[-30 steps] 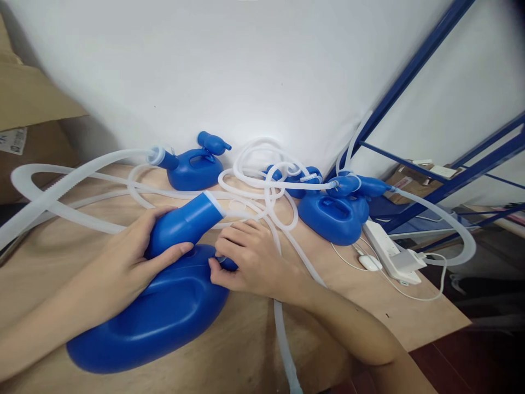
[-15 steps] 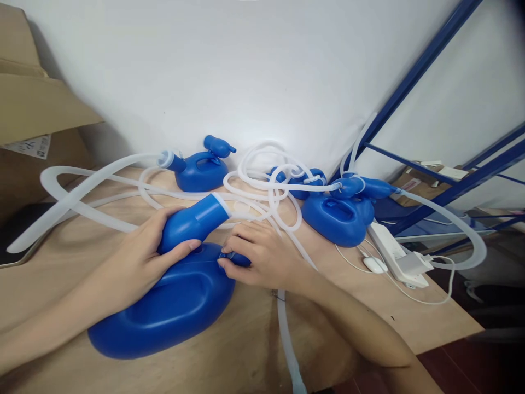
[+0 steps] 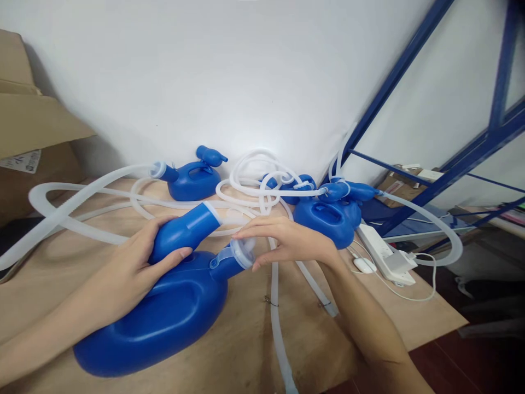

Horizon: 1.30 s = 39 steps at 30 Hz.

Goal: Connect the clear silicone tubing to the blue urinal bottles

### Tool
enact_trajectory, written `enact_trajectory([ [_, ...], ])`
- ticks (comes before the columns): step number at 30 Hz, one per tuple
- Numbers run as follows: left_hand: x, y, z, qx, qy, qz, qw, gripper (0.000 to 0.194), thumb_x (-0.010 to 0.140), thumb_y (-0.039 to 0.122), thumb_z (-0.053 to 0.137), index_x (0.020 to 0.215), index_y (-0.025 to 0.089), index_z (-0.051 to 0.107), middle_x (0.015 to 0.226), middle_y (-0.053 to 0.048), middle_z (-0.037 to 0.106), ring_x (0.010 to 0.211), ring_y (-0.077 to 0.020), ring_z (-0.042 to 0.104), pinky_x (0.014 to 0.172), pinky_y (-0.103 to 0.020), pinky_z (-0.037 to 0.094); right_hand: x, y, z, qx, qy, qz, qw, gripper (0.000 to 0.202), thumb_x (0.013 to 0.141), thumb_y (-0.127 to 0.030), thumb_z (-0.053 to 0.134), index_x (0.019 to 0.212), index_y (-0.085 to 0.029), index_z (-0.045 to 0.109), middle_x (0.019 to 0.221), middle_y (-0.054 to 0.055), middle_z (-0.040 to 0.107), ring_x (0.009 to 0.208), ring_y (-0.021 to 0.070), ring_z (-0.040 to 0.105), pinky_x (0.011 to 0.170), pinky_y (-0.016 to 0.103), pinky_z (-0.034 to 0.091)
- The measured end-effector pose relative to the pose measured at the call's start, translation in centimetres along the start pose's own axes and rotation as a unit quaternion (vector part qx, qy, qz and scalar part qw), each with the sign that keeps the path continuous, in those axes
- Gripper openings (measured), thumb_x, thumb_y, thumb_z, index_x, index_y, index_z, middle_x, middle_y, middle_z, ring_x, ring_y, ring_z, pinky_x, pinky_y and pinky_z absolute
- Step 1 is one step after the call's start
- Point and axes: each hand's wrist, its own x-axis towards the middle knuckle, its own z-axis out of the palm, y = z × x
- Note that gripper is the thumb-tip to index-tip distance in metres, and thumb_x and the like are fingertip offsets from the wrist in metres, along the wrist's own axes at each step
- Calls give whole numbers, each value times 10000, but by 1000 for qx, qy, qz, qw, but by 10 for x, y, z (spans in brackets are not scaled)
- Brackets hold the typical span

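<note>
A large blue plastic urinal bottle (image 3: 147,323) with a moulded handle lies tilted on the table in front of me. My left hand (image 3: 143,254) is wrapped round a blue bulb-shaped funnel piece (image 3: 186,230) with a pale rim, just above the bottle's top; how the two join is hidden under the hand. On the bottle's short neck (image 3: 223,269) sits a translucent cap (image 3: 241,253) with a strap looped at the neck's base. My right hand (image 3: 283,241) arches over this cap, fingertips at its upper edge and thumb at its lower edge.
Similar blue bottles stand by the wall, one at the back left (image 3: 194,180), another at the right (image 3: 320,221). Translucent hoses (image 3: 262,156) coil among them. A power strip (image 3: 385,257) with a charger lies right, beside a blue metal rack (image 3: 397,68). Cardboard boxes (image 3: 36,123) stand left.
My right hand has moved from the bottle's neck base out to its mouth, its fingers opening wider round the cap. The neck and cap now show. My left hand keeps its grip; the view shifted slightly.
</note>
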Motion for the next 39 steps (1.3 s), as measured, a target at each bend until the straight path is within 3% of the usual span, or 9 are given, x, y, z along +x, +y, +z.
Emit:
enact_trajectory([
  [8,-2,0,4,30,20,-2,999,767,839,844,491,1425,348,468,1353,-74,684,1217,-393,657,1059,-601,496,1,7,14,33,39,33,998,577,798,-245,920,1339,-264,722,1164,27,767,1039,186,724,929,328,585],
  [15,2,4,6,48,1,5,999,783,883,842,444,1487,346,424,1467,-87,623,1302,-399,620,1094,-584,473,-4,10,28,85,69,91,990,595,784,-199,919,1345,-265,731,1194,40,753,1116,193,695,866,283,593],
  [19,1,4,5,46,-6,13,999,753,916,817,438,1498,339,421,1439,-90,637,1276,-398,626,1086,-580,467,-9,19,43,131,101,71,984,601,808,-201,903,1378,-238,715,1252,71,746,1176,206,691,1025,354,565],
  [22,-1,3,5,41,6,18,999,740,928,798,451,1510,342,420,1449,-82,635,1303,-397,606,1103,-566,454,-12,22,49,142,114,67,981,592,828,-238,895,1387,-293,710,1310,62,734,1240,219,676,1136,411,502],
  [29,-3,4,0,8,-17,-19,1000,709,933,800,464,1494,370,415,1457,-37,617,1315,-355,580,1141,-505,413,-6,26,32,199,75,39,976,634,792,-358,924,1388,-315,711,1339,52,741,1268,239,671,1145,411,491],
  [32,-5,8,-2,-6,-26,-24,999,694,945,782,470,1501,372,407,1469,-24,614,1343,-344,560,1151,-474,396,0,32,24,213,42,22,976,612,781,-384,927,1355,-286,737,1347,61,751,1256,247,688,1089,379,529],
  [35,-6,11,-1,5,-10,-18,1000,677,959,761,464,1493,347,425,1459,-35,631,1334,-354,569,1135,-459,400,3,37,26,211,54,27,976,589,763,-415,934,1308,-267,766,1266,65,784,1180,251,722,1023,368,563],
  [37,-6,12,0,22,5,-9,1000,685,953,757,475,1485,326,444,1440,-45,650,1305,-362,593,1120,-455,412,2,40,30,212,62,10,975,585,779,-427,922,1318,-265,761,1261,69,784,1206,258,713,1062,391,547],
  [39,-6,13,2,26,21,-7,999,697,948,757,487,1483,313,455,1445,-50,654,1287,-367,608,1111,-451,422,0,44,34,201,65,-5,977,594,820,-428,893,1374,-293,725,1359,67,743,1371,270,620,1185,432,462],
])
